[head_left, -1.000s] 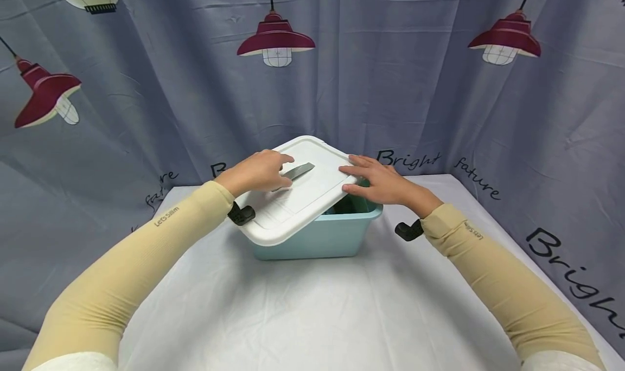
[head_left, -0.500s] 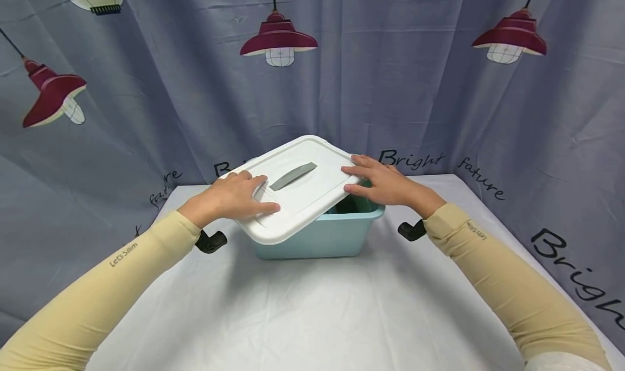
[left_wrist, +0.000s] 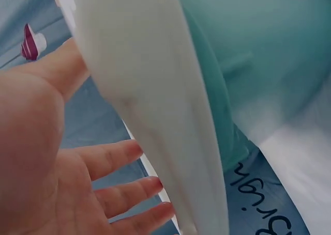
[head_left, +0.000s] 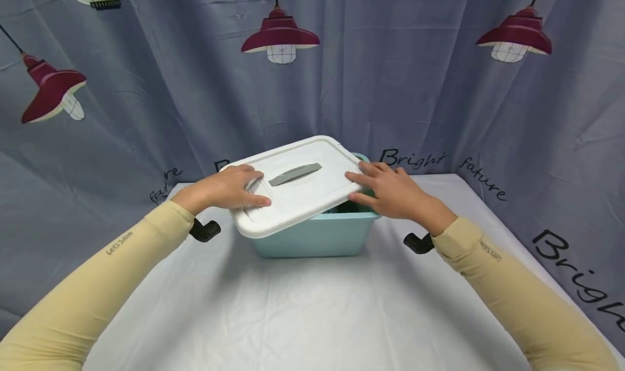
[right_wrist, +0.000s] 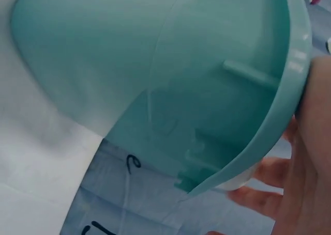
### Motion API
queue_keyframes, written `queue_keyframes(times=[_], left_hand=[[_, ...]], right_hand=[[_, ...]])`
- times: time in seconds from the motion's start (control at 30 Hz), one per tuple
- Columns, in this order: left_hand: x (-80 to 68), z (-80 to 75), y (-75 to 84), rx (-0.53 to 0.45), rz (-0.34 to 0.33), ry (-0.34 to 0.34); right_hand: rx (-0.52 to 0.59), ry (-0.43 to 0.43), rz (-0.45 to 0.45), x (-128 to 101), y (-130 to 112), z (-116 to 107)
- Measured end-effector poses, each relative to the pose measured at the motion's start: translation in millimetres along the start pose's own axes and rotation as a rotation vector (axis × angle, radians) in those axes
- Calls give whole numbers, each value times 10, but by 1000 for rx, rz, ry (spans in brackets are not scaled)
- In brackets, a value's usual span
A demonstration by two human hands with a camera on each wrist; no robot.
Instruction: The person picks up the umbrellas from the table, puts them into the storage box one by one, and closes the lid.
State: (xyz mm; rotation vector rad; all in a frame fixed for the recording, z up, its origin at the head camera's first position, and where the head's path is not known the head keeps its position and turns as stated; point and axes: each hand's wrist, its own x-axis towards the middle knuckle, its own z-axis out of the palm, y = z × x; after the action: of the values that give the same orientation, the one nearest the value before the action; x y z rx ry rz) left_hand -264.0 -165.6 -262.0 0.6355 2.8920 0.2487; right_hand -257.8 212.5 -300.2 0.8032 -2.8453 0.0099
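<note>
A white lid (head_left: 298, 197) with a grey handle (head_left: 295, 174) lies askew and tilted over a light-blue plastic bin (head_left: 312, 238). Its right part leaves a gap, where dark contents show but cannot be made out. My left hand (head_left: 222, 189) rests on the lid's left end, thumb toward the near side. In the left wrist view its fairly straight, spread fingers (left_wrist: 126, 196) touch the lid's edge. At the other end, my right hand (head_left: 393, 192) touches the lid's right edge with extended fingers, above the bin's rim (right_wrist: 282, 108).
A white cloth (head_left: 312, 311) covers the table beneath the bin. Grey-blue curtains (head_left: 195, 89) printed with lamps and lettering hang behind and at the sides. A black device (head_left: 205, 231) is strapped at each wrist.
My left hand has left the area by the handle and moved left onto the lid's end. The lid has turned slightly, its left end shifting back. The right hand has stayed at the right edge.
</note>
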Motion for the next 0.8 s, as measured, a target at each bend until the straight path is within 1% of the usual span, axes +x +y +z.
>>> queue_keyframes(times=[0.17,0.3,0.4,0.53,0.8], left_hand=[[30,-21,-93,-22,-8,-1],[66,-29,-176,-20,-6,13],[92,-39,-227,-23,2,26],[127,-56,-270,-53,16,35],[152,-24,-368,-98,32,18]], right_hand=[[-69,18,-13,-47,-99,-23],[-94,27,-17,-80,-169,-54],[-94,37,-18,-122,-216,-82],[-87,64,-18,-175,-245,-97],[-58,113,-59,-248,-307,-40]])
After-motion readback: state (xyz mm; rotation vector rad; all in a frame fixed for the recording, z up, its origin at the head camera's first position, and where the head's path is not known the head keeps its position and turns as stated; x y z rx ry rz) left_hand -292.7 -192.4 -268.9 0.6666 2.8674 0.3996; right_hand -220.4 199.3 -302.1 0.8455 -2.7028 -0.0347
